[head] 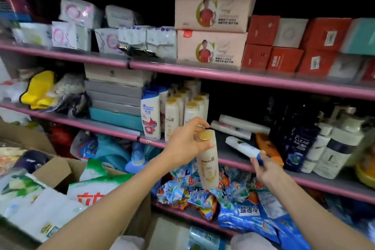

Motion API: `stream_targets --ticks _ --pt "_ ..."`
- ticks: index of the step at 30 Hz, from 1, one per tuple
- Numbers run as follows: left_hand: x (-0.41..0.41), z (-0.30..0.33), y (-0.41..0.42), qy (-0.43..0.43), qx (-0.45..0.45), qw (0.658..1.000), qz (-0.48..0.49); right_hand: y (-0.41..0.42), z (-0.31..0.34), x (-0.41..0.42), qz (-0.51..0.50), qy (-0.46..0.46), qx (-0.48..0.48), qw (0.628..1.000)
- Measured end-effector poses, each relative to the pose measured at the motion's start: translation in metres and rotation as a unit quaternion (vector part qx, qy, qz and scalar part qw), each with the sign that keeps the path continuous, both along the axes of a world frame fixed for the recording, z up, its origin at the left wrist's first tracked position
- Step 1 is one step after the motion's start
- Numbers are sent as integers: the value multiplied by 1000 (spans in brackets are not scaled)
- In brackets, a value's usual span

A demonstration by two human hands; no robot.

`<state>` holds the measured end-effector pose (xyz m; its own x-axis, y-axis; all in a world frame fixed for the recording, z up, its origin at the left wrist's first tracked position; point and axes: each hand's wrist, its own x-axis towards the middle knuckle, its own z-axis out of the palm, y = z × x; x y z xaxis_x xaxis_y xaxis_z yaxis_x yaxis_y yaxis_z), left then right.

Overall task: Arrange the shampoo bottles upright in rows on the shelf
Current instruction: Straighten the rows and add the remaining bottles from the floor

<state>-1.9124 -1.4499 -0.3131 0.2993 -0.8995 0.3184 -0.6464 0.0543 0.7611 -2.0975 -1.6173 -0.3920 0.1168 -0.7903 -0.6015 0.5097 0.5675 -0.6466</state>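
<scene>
While the cream Pantene bottle (208,163) hangs upright in front of the pink shelf edge (233,161), held off the shelf, the step in hand looks like carrying it to the standing rows. The left hand (185,145) grips it around the neck, just under the gold cap. Up and to the left on the shelf, matching gold-capped bottles (182,111) already stand in rows beside a white and red bottle (151,116). The next move, as I judge it, calls for lifting the bottle over the shelf lip and setting it flat on its base in the open spot just right of those rows. Further right, the right hand (263,168) pinches the blue end of a white tube-like bottle (244,147) lying on its side, with an orange bottle (267,146) also lying beside it. These fallen ones still need standing up. Beyond them, dark Clear bottles (298,138) and white pump bottles (334,148) stand upright.
</scene>
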Motion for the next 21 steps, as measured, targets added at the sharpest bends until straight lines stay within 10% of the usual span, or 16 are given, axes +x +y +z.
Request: stream_targets --ticks 6,9,12,21 --pt "4 11 -6 34 -17 999 -34 32 10 6 158 35 -53 985" --pt "2 21 -9 57 -30 997 -46 73 23 11 403 201 -319 834" --pt "-4 27 -11 110 -53 991 -59 96 29 21 392 313 -485 716" --pt "-16 14 -11 127 -105 983 -83 112 35 33 316 227 -471 792"
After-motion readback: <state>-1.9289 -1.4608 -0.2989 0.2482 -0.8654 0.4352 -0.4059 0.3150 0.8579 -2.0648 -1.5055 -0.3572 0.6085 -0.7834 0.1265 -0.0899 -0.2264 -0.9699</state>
